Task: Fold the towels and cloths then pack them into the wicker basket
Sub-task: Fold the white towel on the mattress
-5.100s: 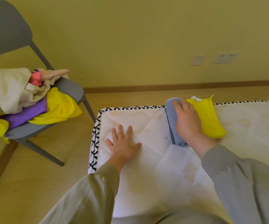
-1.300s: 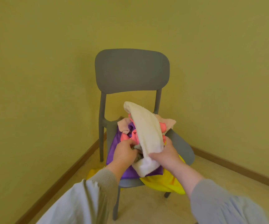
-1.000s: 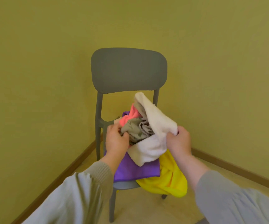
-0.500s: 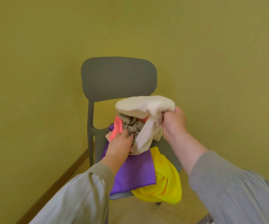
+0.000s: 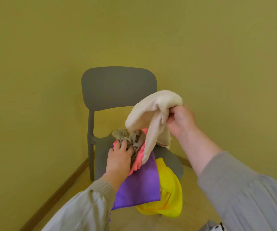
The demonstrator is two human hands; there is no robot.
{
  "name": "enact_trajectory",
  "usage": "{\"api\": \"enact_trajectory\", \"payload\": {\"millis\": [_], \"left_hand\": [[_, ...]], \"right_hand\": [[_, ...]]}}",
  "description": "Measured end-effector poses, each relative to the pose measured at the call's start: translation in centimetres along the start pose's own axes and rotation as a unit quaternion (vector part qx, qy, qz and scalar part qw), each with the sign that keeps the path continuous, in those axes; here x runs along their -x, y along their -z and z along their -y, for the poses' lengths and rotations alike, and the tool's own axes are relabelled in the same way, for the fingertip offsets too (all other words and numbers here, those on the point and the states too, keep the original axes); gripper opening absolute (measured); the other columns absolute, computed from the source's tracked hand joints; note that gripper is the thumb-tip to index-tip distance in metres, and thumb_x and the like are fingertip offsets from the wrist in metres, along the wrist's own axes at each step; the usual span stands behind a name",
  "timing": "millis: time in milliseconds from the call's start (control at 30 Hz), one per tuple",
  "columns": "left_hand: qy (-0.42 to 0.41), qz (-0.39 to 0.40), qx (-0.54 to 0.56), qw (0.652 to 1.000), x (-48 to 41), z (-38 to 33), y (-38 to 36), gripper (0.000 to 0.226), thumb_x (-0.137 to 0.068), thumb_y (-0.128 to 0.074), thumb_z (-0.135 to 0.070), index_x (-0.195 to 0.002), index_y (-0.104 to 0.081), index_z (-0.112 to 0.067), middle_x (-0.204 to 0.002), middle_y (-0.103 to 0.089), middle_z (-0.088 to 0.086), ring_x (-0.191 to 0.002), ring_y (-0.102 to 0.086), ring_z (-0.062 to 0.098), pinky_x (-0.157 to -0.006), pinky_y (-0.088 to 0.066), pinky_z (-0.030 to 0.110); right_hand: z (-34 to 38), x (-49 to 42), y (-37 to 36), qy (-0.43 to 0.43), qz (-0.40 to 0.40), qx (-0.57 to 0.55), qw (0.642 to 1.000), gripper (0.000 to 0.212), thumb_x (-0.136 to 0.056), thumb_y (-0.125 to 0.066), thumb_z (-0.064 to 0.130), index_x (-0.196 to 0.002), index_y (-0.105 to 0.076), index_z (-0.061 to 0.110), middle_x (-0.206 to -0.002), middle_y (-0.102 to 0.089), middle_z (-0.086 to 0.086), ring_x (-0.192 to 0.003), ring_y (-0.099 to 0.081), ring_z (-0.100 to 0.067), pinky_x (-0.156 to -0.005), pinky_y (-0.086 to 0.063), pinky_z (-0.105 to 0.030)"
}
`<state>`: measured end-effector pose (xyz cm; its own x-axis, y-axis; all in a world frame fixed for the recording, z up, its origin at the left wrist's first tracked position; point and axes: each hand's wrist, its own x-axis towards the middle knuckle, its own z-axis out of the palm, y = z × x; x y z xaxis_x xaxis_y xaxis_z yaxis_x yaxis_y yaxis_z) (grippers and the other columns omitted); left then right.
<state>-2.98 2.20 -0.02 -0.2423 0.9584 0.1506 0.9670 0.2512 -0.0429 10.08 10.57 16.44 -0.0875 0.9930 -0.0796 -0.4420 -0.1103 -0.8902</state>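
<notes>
Right hand (image 5: 179, 121) grips cream towel (image 5: 151, 110) | left hand (image 5: 119, 156) clutches grey cloth (image 5: 129, 136) | grey chair (image 5: 117, 87) seat | yellow wall (image 5: 34, 64), wooden skirting (image 5: 64, 184)

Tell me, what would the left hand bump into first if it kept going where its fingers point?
The crumpled grey-brown cloth: the left hand already touches it with its fingertips. Past that, probably the cream towel, though depth is unclear.

- The chair (image 5: 117, 90) stands before us, its back to the wall (image 5: 134, 30).
- The crumpled cloth (image 5: 127, 135) lies on the seat, gripped by our left hand (image 5: 119, 157).
- Our right hand (image 5: 181, 120) holds the towel (image 5: 151, 110) above it, to the right.
- The flat cloth (image 5: 139, 185) hangs over the seat's front, with the bunched cloth (image 5: 169, 194) to its right.
</notes>
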Motion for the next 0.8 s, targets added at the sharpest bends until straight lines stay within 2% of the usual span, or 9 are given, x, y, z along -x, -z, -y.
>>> {"api": "enact_trajectory", "payload": {"millis": [100, 200, 267, 333, 433, 500, 600, 700, 800], "left_hand": [[-0.066, -0.062, 0.078, 0.993, 0.4, -0.8, -0.7, 0.058, -0.078, -0.041, -0.049, -0.130, -0.048, -0.024, -0.143, -0.042, 0.009, -0.126, -0.045, 0.037, -0.090, -0.044, 0.058], [-0.086, 0.066, 0.069, 0.992, 1.6, -1.8, -3.5, 0.085, -0.081, -0.042, -0.068, -0.150, -0.003, -0.039, -0.158, -0.009, -0.003, -0.144, -0.013, 0.032, -0.107, -0.025, 0.061], [-0.062, 0.150, 0.060, 0.985, 2.6, -2.3, -4.9, 0.100, -0.076, -0.048, -0.075, -0.150, 0.008, -0.037, -0.158, 0.004, -0.007, -0.146, 0.002, 0.030, -0.110, -0.016, 0.063], [-0.054, 0.148, 0.060, 0.986, 3.3, -2.8, -5.7, 0.106, -0.072, -0.052, -0.076, -0.150, 0.005, -0.035, -0.158, 0.004, -0.006, -0.145, 0.004, 0.031, -0.109, -0.016, 0.065], [-0.040, 0.129, 0.064, 0.989, 3.3, -3.0, -6.9, 0.105, -0.071, -0.054, -0.075, -0.150, 0.000, -0.034, -0.157, -0.001, -0.006, -0.144, -0.002, 0.030, -0.108, -0.019, 0.064], [-0.038, 0.118, 0.066, 0.990, 3.3, -3.0, -7.3, 0.102, -0.072, -0.054, -0.074, -0.150, -0.003, -0.034, -0.156, -0.004, -0.005, -0.143, -0.005, 0.030, -0.108, -0.020, 0.062], [-0.037, 0.105, 0.065, 0.992, 3.2, -2.9, -7.6, 0.092, -0.075, -0.053, -0.071, -0.149, -0.012, -0.033, -0.154, -0.010, -0.003, -0.141, -0.010, 0.030, -0.108, -0.023, 0.059], [-0.032, 0.066, 0.062, 0.995, 3.1, -2.5, -7.6, 0.080, -0.082, -0.048, -0.064, -0.148, -0.016, -0.033, -0.154, -0.014, -0.002, -0.140, -0.014, 0.028, -0.108, -0.027, 0.054], [-0.022, 0.045, 0.065, 0.997, 3.2, -1.9, -8.3, 0.073, -0.086, -0.048, -0.055, -0.150, -0.020, -0.032, -0.159, -0.013, -0.001, -0.141, -0.020, 0.029, -0.105, -0.031, 0.056]], "right_hand": [[-2.5, 1.3, 2.3, 0.160, -0.020, 0.380, 0.911, 0.040, -0.086, -0.041, -0.005, -0.118, -0.050, 0.016, -0.114, -0.059, -0.009, -0.103, -0.057, -0.027, -0.072, -0.042, -0.025], [-6.4, 2.0, 6.9, 0.234, 0.016, 0.592, 0.771, 0.068, -0.090, -0.040, -0.003, -0.146, -0.028, 0.033, -0.154, -0.026, -0.005, -0.127, -0.046, -0.027, -0.092, -0.041, -0.032], [-8.9, 2.1, 9.6, 0.218, 0.085, 0.680, 0.695, 0.063, -0.089, -0.040, 0.001, -0.142, -0.038, 0.036, -0.160, -0.003, -0.001, -0.137, -0.035, -0.027, -0.099, -0.038, -0.033], [-11.2, 2.5, 11.1, 0.169, 0.181, 0.747, 0.617, 0.045, -0.094, -0.044, 0.028, -0.139, -0.045, 0.030, -0.160, 0.009, 0.001, -0.146, -0.009, -0.024, -0.113, -0.020, -0.039], [-14.0, 2.5, 12.5, 0.054, 0.209, 0.798, 0.563, 0.093, -0.081, -0.054, 0.063, -0.151, -0.007, 0.025, -0.158, 0.019, 0.002, -0.146, 0.007, -0.023, -0.115, -0.009, -0.050], [-15.1, 1.7, 13.2, 0.018, 0.159, 0.804, 0.572, 0.101, -0.079, -0.064, 0.051, -0.151, 0.004, 0.030, -0.158, 0.011, -0.003, -0.145, -0.004, -0.026, -0.113, -0.021, -0.045], [-15.9, 0.6, 13.4, 0.019, 0.070, 0.788, 0.611, 0.069, -0.084, -0.060, 0.029, -0.145, -0.027, 0.023, -0.137, -0.042, -0.012, -0.127, -0.042, -0.031, -0.097, -0.042, -0.035], [-15.3, 0.1, 12.6, 0.083, -0.029, 0.639, 0.764, 0.017, -0.084, -0.053, 0.011, -0.101, -0.058, 0.011, -0.100, -0.064, -0.015, -0.094, -0.059, -0.033, -0.069, -0.043, -0.031], [-12.6, -0.1, 11.7, 0.108, -0.161, 0.466, 0.863, 0.009, -0.086, -0.050, 0.003, -0.082, -0.056, 0.008, -0.081, -0.058, -0.012, -0.079, -0.055, -0.030, -0.062, -0.031, -0.027]]}}
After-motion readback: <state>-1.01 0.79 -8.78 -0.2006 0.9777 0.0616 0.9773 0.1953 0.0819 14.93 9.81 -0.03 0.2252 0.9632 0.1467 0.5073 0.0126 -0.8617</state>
